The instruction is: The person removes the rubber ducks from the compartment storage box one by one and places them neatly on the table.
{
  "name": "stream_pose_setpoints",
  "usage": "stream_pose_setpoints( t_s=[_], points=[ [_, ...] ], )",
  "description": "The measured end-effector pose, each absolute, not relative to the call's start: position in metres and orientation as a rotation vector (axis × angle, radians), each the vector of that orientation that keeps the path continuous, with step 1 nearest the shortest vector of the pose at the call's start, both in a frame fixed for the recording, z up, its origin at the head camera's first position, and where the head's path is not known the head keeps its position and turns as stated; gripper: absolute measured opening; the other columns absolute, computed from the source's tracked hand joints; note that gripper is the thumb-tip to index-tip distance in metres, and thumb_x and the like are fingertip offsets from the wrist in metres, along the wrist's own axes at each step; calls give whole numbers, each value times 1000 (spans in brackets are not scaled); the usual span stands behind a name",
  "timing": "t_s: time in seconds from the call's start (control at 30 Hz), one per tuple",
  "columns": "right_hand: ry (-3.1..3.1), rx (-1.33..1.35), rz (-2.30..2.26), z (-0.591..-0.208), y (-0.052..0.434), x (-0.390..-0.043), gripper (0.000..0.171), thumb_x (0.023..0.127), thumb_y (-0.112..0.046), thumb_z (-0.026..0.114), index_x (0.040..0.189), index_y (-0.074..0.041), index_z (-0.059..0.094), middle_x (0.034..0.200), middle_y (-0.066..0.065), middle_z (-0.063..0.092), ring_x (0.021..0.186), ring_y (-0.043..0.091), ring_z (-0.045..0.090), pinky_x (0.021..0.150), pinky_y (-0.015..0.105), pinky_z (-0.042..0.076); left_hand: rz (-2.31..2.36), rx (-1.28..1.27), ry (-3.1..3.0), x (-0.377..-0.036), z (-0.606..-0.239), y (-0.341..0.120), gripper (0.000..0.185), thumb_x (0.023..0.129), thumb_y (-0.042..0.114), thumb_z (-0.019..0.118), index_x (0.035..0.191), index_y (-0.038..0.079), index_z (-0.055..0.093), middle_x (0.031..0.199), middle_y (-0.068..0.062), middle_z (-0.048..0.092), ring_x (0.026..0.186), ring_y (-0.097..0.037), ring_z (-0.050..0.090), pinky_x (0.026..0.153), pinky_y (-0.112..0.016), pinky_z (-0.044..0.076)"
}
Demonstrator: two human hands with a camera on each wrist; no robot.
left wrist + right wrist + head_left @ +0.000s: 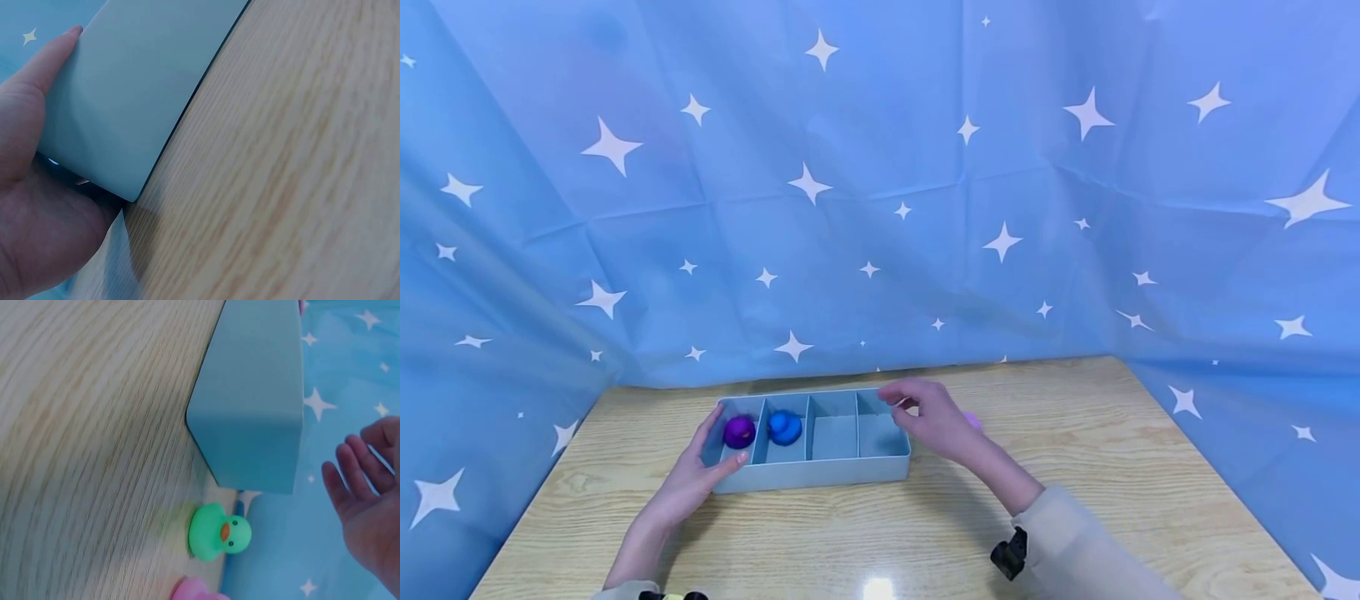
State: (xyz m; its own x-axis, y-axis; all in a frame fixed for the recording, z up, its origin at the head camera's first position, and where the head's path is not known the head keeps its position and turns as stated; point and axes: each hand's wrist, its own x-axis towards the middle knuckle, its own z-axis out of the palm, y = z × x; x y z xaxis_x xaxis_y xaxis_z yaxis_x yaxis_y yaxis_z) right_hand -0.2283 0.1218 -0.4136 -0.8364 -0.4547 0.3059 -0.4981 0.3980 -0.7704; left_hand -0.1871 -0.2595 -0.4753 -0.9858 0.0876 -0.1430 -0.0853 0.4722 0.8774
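Observation:
A pale blue box (811, 475) with several compartments in a row lies on the table. A purple toy duck (740, 432) sits in its leftmost compartment and a blue toy duck (785, 427) in the one beside it. My left hand (688, 479) grips the box's left end, thumb at the front rim and fingers along the end wall. Over the box's right end hovers my right hand (928, 417), fingers loosely bent and nothing between them. A green toy duck (212, 532) stands just past that end in the right wrist view; in the head view the hand hides it.
A pink toy duck (195, 590) is on the table near the green one, mostly behind my right hand in the head view. A blue star-patterned cloth (880, 208) hangs behind and beside the wooden table (820, 542).

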Motion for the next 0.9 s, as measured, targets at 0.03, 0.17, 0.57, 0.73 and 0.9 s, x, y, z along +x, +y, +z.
stream_pose_setpoints(
  t_s=[0.03, 0.17, 0.57, 0.73, 0.9],
  points=[
    [-2580, 894, 1456, -413, 120, -228, 31, 94, 9, 59, 122, 1, 71, 118, 16, 71, 104, 27, 68, 87, 38, 58, 1531, 3, 2548, -187, -475, -260, 102, 97, 41, 70, 166, 25, -3, 169, -25, 1, 151, -54, 1, 112, -78, 10],
    [-2575, 918, 1456, -413, 114, -227, 31, 94, 8, 59, 122, 2, 71, 118, 16, 71, 103, 28, 68, 85, 34, 58, 1533, 5, 2551, -187, -476, -260, 101, 98, 41, 70, 167, 24, -2, 169, -25, 2, 151, -54, 1, 112, -78, 10],
    [-2614, 980, 1412, -404, 103, -229, 33, 97, 4, 56, 127, 0, 69, 121, 11, 71, 105, 32, 67, 88, 33, 56, 1531, -7, 2549, -188, -477, -259, 103, 97, 42, 71, 167, 25, -2, 169, -24, 3, 151, -53, 1, 113, -77, 8],
    [-2598, 1029, 1380, -395, 99, -231, 34, 97, 5, 56, 128, 0, 69, 121, 11, 71, 106, 32, 67, 90, 35, 56, 1555, 7, 2548, -189, -476, -259, 102, 97, 39, 72, 167, 24, -1, 170, -23, 3, 151, -53, 0, 113, -77, 6],
    [-2610, 1054, 1370, -389, 92, -233, 34, 98, 4, 55, 130, 1, 67, 125, 13, 70, 110, 34, 66, 93, 34, 55, 1556, 7, 2548, -188, -476, -259, 102, 97, 39, 72, 167, 24, -1, 170, -23, 3, 151, -53, 0, 113, -77, 7]
  ],
)
